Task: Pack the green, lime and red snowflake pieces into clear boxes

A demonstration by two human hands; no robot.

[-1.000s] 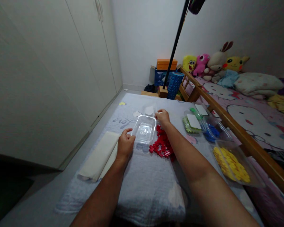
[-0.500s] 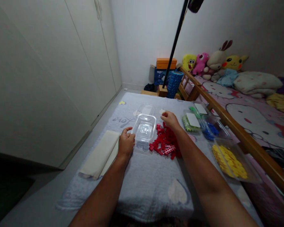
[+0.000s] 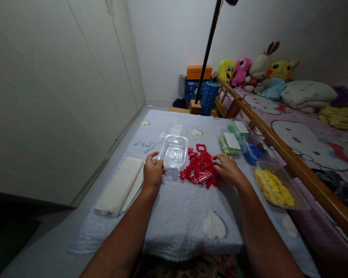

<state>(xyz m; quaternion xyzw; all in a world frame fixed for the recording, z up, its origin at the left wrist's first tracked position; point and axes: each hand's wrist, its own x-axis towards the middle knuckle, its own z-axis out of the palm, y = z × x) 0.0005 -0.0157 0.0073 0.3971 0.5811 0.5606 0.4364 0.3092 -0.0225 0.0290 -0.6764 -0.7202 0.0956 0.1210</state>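
Note:
My left hand (image 3: 153, 171) is at the near left corner of a clear plastic container (image 3: 174, 152), with its fingers loosely bent and apart; whether it touches the wall is hard to tell. Nothing shows inside the container. To its right lies a loose pile of red interlocking plastic building pieces (image 3: 199, 166). At the right edge of this pile is my right hand (image 3: 228, 168), thumb and fingers apart, fingertips against the outer pieces. Behind the container lies a clear plastic lid (image 3: 176, 129).
Along the table's right side stand clear boxes of light green pieces (image 3: 229, 146), green pieces (image 3: 234, 131), blue pieces (image 3: 253, 153) and yellow pieces (image 3: 274, 187). A folded beige cloth (image 3: 120, 185) lies left. A wooden bed rail (image 3: 266, 135) borders the table's right side.
My right hand has moved from above the pile's far side back to its right edge, and its fingers have parted. A red frame-shaped piece now shows at the far side. The view has shifted slightly.

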